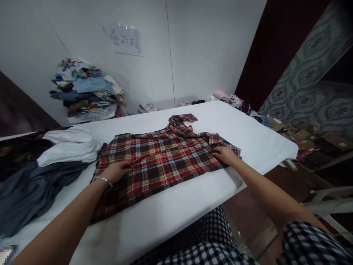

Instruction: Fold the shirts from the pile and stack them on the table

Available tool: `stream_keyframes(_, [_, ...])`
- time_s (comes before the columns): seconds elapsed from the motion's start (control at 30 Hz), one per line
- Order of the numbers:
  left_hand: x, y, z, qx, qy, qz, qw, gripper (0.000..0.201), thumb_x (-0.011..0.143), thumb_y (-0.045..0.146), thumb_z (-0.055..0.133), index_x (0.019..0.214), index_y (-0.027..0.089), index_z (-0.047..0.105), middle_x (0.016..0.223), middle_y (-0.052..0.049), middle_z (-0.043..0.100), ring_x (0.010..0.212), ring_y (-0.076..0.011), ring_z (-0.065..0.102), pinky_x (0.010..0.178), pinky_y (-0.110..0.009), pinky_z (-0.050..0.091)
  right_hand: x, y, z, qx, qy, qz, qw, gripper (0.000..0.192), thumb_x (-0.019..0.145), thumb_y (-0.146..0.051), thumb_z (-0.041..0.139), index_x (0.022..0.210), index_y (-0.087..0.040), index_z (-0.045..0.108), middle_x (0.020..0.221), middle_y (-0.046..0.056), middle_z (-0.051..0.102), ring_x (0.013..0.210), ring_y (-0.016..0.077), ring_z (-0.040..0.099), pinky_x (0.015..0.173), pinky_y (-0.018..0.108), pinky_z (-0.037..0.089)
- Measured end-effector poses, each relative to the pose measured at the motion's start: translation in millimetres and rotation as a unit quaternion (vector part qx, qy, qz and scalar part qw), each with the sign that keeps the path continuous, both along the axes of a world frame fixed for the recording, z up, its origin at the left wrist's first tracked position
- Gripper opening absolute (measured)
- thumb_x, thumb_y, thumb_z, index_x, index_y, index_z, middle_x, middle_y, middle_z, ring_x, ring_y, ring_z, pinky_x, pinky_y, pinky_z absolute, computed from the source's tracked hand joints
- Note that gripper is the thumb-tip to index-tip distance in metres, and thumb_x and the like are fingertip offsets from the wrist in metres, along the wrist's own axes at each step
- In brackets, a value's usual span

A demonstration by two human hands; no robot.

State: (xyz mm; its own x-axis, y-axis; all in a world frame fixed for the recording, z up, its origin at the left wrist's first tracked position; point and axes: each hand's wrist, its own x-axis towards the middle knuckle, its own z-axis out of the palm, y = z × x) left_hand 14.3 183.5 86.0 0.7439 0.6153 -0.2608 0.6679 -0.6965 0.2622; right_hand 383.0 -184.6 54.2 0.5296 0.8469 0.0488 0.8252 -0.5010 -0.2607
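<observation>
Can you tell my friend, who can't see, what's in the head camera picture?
A left hand and right hand touch a red plaid shirt spread on a white table. More clothes lie at left, with a tall heap behind.

Matt woven cloth in the plaid shirt (171,158), soft and lightly creased. Smooth, dull, sheet-like covering on the white table (176,217). Limp, matt cloth in the white garment (73,143) at left and the dark grey garment (41,191) nearer. Rumpled fabrics, mostly matt, in the clothes pile (92,88) at far left. Glossy, silvery metal, by the look, in the bracelet (104,180). Paper, with shiny glints along the top, for the sign (126,41) on the smooth, pale far wall (204,51). Matt cloth in the checked clothing (217,228), near. Dull brown cardboard, apparently, in the boxes (338,140) at right; smooth, plastic-looking white chair (333,206) nearer
</observation>
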Motion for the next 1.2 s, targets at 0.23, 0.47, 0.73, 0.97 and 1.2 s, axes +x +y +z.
stream_keyframes(0.23, [-25, -15, -4.4, 0.190, -0.067, -0.033, 0.979, 0.049, 0.080, 0.045, 0.048, 0.119, 0.018, 0.061, 0.126, -0.013, 0.061, 0.117, -0.0306, 0.055, 0.100, -0.042, 0.042, 3, -20, -1.8, 0.006, -0.054, -0.010, 0.998, 0.032, 0.087, -0.036, 0.050, 0.112, -0.024, 0.067, 0.112, 0.007, 0.069, 0.098, 0.0258, 0.064, 0.079, 0.035, 0.049])
stream_keyframes(0.47, [-69, -72, -13.5, 0.221, -0.142, -0.033, 0.964, 0.046, 0.083, 0.043, 0.048, 0.118, 0.016, 0.059, 0.138, -0.016, 0.050, 0.126, -0.0294, 0.048, 0.105, -0.044, 0.038, 12, -48, -14.4, 0.026, -0.107, -0.039, 0.993, 0.030, 0.087, -0.031, 0.046, 0.101, -0.022, 0.070, 0.103, 0.009, 0.071, 0.092, 0.0266, 0.065, 0.077, 0.038, 0.051])
stream_keyframes(0.73, [-104, -100, -21.0, 0.217, -0.080, 0.166, 0.959, 0.040, 0.086, 0.036, 0.048, 0.118, 0.017, 0.060, 0.126, -0.013, 0.059, 0.114, -0.0270, 0.055, 0.099, -0.039, 0.043, -57, 3, -6.2, 0.180, -0.070, 0.176, 0.965, 0.040, 0.090, -0.042, 0.046, 0.117, -0.019, 0.065, 0.129, 0.012, 0.059, 0.121, 0.0288, 0.053, 0.103, 0.046, 0.042])
stream_keyframes(0.97, [-98, -96, -14.9, 0.237, -0.086, 0.238, 0.938, 0.036, 0.088, 0.040, 0.048, 0.113, 0.017, 0.061, 0.113, -0.012, 0.064, 0.104, -0.0262, 0.056, 0.090, -0.037, 0.044, -103, 42, -29.0, 0.116, 0.017, 0.213, 0.970, 0.049, 0.091, -0.052, 0.043, 0.127, -0.024, 0.060, 0.143, 0.010, 0.047, 0.135, 0.0300, 0.039, 0.109, 0.052, 0.034])
stream_keyframes(1.2, [-65, -71, -10.5, 0.176, -0.068, 0.214, 0.958, 0.027, 0.086, 0.039, 0.054, 0.096, 0.018, 0.067, 0.110, -0.012, 0.064, 0.108, -0.0265, 0.055, 0.087, -0.037, 0.043, -123, 67, -31.2, 0.024, 0.031, 0.212, 0.976, 0.054, 0.091, -0.054, 0.041, 0.136, -0.026, 0.052, 0.149, 0.009, 0.038, 0.140, 0.0298, 0.028, 0.111, 0.055, 0.027])
